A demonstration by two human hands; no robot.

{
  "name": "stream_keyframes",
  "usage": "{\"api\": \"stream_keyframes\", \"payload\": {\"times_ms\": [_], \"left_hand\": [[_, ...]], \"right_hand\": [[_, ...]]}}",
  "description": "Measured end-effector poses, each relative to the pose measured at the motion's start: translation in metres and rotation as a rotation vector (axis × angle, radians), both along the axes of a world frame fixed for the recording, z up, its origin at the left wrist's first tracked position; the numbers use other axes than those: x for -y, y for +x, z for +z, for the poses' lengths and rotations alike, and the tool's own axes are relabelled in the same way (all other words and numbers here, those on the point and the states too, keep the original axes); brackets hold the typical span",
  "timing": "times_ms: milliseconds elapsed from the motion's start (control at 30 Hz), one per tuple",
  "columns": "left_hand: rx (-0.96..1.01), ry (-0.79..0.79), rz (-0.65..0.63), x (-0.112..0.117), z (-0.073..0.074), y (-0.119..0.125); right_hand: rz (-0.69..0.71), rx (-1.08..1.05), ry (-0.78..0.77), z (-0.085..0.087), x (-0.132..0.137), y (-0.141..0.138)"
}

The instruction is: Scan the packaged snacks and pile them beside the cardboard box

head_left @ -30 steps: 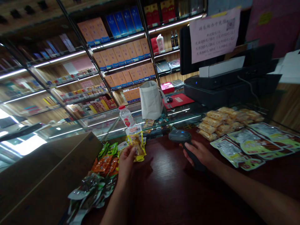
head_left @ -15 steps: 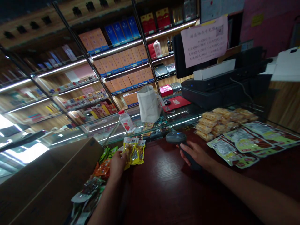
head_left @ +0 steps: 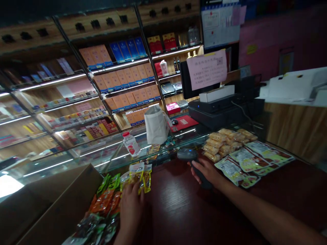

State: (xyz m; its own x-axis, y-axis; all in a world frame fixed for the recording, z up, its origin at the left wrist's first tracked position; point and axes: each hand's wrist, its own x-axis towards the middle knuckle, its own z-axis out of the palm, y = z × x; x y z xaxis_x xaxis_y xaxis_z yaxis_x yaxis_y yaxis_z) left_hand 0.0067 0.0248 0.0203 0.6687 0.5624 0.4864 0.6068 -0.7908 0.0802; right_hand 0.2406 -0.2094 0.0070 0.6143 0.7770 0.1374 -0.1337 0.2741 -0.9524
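My right hand [head_left: 206, 171] is wrapped around the grip of a black handheld barcode scanner [head_left: 187, 154], whose head points up and to the left. My left hand [head_left: 131, 208] holds yellow foil snack packets [head_left: 137, 175] at the fingertips, above a heap of mixed snack packets [head_left: 103, 204]. The lower part of that heap is partly hidden by my hand and wrist. The two hands are apart, with dark wooden counter [head_left: 168, 207] between them.
To the right lie silver-green pouches [head_left: 240, 166] and a pile of yellow packets [head_left: 219, 143]. A cardboard box [head_left: 53, 207] stands at the lower left. Beyond the glass counter are a plastic bottle, a white bag, a till with a monitor, and lit shelves of boxes.
The view has swung, shifting the whole scene left and down. My left hand has dropped closer to the heap, with the yellow packets now upright at its fingertips. My right hand still grips the scanner.
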Motion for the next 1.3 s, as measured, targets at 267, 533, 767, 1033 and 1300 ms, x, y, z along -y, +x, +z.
{"api": "stream_keyframes", "payload": {"times_ms": [267,533,767,1033,1300], "left_hand": [[-0.055,-0.601,-0.643,0.112,-0.030,0.046],[0.023,-0.759,-0.885,0.174,-0.042,0.128],[0.123,-0.779,-0.835,0.187,-0.066,0.148],[0.088,-1.472,-0.439,0.193,-0.057,0.200],[-0.103,-1.751,-0.393,0.217,-0.056,0.243]], "right_hand": [[-0.002,0.040,0.101,0.046,0.018,-0.012],[-0.210,0.032,0.117,0.053,0.087,-0.050],[-0.614,-0.062,-0.147,0.018,0.145,-0.078],[-0.787,-0.217,0.033,0.012,0.184,-0.076],[-0.793,-0.242,0.155,0.019,0.193,-0.082]]}}
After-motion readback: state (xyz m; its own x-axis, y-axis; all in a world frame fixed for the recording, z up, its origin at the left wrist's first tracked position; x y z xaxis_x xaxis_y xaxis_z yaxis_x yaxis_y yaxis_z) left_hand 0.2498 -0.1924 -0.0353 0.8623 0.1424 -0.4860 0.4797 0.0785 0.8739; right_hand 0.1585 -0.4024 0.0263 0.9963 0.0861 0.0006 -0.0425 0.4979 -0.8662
